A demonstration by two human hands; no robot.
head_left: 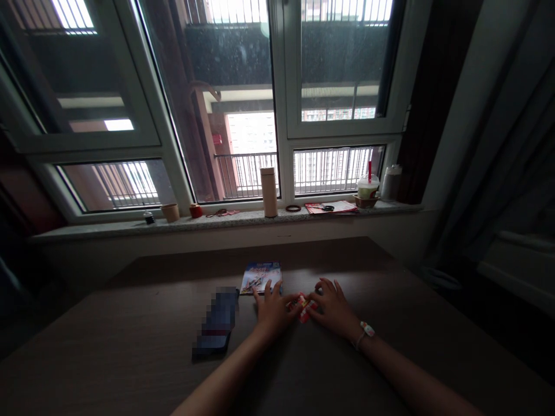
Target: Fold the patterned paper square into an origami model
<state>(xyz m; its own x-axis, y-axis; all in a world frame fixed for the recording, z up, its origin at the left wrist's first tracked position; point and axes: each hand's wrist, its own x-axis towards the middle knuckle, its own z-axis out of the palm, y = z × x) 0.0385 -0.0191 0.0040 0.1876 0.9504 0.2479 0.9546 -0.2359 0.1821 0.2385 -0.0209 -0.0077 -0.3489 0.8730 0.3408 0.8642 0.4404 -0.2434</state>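
My left hand [273, 310] and my right hand [333, 306] meet over a small red and white folded paper piece [303, 306] on a dark wooden table [130, 346]. Both hands pinch the piece with thumb and fingertips, one from each side. A band sits on my right wrist [366, 330]. Just behind my left hand lies a small blue printed booklet [261, 276], flat on the table. A dark phone [217, 325] lies to the left of my left hand.
A stone window sill [225, 219] runs behind the table. On it stand a tall beige flask [269, 192], a small cup [170, 212], a red pot [196, 210], red papers [332, 207], a drink cup with a straw [367, 189] and a kettle [391, 182]. Dark curtains [498, 144] hang at the right.
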